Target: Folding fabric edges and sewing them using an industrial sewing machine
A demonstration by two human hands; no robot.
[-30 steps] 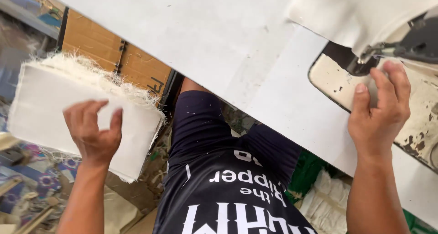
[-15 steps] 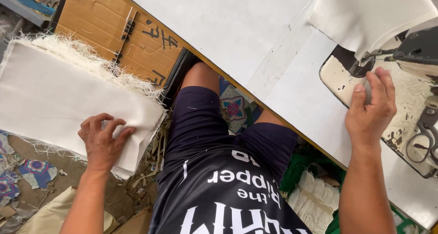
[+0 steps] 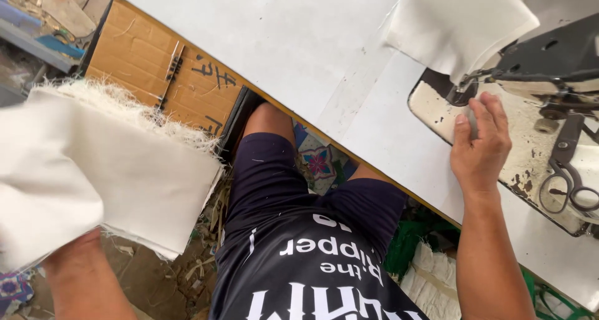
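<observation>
Here, seen from the head camera, the right hand (image 3: pixel 482 146) is lying flat with its fingers spread loosely on the worn cream bed of the sewing machine (image 3: pixel 530 164), holding nothing, its fingertips sitting just beside the presser foot area. A folded piece of white cloth (image 3: pixel 458 23) is lying above it, one corner tucked under the machine's dark head. Black-handled scissors (image 3: pixel 568 182) are resting on the machine bed to the right of that hand. The left hand is hiding behind a white cloth piece (image 3: pixel 43 201) that is draping over it, so only the forearm is showing and its grip cannot be told. That piece is lifting off a stack of white frayed-edged cloth (image 3: pixel 137 164) sitting well left of the white table (image 3: pixel 281 39), near a cardboard box (image 3: pixel 156 76).
</observation>
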